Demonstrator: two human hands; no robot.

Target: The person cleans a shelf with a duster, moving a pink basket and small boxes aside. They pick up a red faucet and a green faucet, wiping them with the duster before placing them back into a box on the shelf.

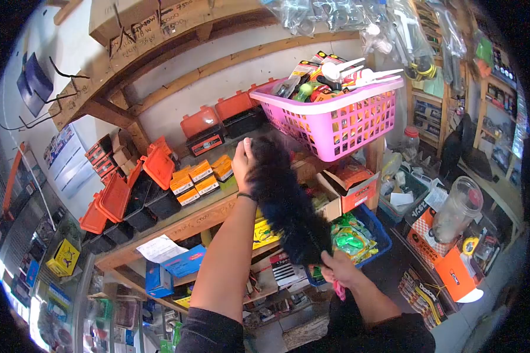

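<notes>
A long black fluffy duster (pixel 285 200) stretches from the shelf edge down toward me. My left hand (pixel 243 165) is raised to its upper end, fingers wrapped on the fluff by the shelf. My right hand (pixel 337 269) grips the lower end, where a pink handle tip (pixel 339 290) shows under my fist. Just right of the duster's top sits a pink plastic basket (pixel 335 126) full of packaged goods and white plastic pieces.
A wooden shelf (pixel 176 226) carries orange-lidded black cases (pixel 136 197) and small orange boxes (pixel 197 176). Below are blue boxes (pixel 176 265), a blue crate with green packets (pixel 359 235), a clear jar (pixel 456 209) and cartons on the right. Bagged goods hang overhead.
</notes>
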